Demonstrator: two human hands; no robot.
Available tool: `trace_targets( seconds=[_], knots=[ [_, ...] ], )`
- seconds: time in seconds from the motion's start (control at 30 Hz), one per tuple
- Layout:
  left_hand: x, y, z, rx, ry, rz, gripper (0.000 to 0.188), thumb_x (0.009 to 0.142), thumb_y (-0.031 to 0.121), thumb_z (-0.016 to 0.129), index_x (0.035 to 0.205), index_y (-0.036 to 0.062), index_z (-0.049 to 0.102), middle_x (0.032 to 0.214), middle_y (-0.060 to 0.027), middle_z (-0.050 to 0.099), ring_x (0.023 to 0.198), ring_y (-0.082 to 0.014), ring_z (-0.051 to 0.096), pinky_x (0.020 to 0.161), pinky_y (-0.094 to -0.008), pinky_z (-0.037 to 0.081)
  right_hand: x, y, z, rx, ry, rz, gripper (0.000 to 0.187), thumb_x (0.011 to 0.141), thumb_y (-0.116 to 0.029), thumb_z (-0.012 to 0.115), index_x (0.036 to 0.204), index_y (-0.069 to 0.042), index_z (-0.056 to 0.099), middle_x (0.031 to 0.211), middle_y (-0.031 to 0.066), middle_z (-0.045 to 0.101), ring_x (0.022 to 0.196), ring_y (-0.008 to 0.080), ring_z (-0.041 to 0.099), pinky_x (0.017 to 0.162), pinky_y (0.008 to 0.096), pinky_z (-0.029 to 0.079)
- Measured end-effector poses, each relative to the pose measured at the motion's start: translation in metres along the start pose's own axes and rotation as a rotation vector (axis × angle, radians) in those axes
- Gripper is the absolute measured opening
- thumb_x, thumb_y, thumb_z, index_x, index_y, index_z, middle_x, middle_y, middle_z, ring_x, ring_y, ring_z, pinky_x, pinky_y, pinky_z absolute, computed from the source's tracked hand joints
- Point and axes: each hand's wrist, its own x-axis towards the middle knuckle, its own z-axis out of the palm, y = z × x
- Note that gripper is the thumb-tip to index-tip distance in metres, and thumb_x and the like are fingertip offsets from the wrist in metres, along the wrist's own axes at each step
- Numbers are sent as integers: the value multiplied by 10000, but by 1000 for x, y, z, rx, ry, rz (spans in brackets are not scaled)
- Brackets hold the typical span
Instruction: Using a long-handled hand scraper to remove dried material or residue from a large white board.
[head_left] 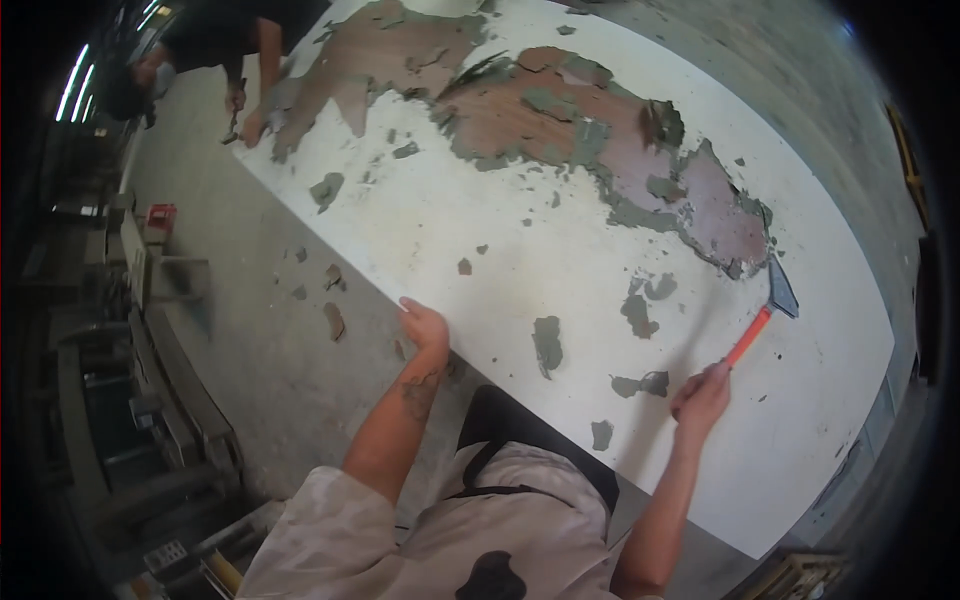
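Scraper [752, 332], just one, is over the right side of the white board [830, 350] in the head view. The right hand [702, 398] is wrapped tight round its red handle. It holds low down, maybe so the blade [784, 292] can reach far out. The blade's tip is just beside the end of the brown patches [530, 110]. I count two big patches, with grey rims; I cannot tell if they join.

The left hand [425, 325] is at the board's near edge, maybe to keep the person steady. I cannot tell if its fingers grip.

Grey flakes [547, 345] lie about the board, too many small ones to count. At least four bits [333, 320] are on the floor [270, 390]. One other person [215, 40] is at the far left corner.
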Motion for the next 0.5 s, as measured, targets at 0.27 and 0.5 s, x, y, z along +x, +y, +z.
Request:
trace_targets(
  seconds=[0.27, 0.5],
  knots=[
    [9, 24, -12, -9, 32, -76, 699, 1104, 505, 328, 1183, -147, 568, 1213, -429, 599, 1151, -580, 569, 1028, -570, 448, 36, -22, -53, -195, -120, -82, 317, 1111, -386, 488, 1057, -77, 534, 652, -27, 440, 450, 70, 434, 388, 252, 333],
    [20, 13, -10, -41, 88, -24, 710, 1099, 512, 335, 1167, -150, 583, 1206, -433, 601, 1159, -576, 574, 1040, -565, 446, 51, -42, -97, -398, -194, 17, 383, 1120, -377, 458, 1200, -24, 581, 663, -34, 445, 455, 57, 410, 398, 254, 313]
  ],
)
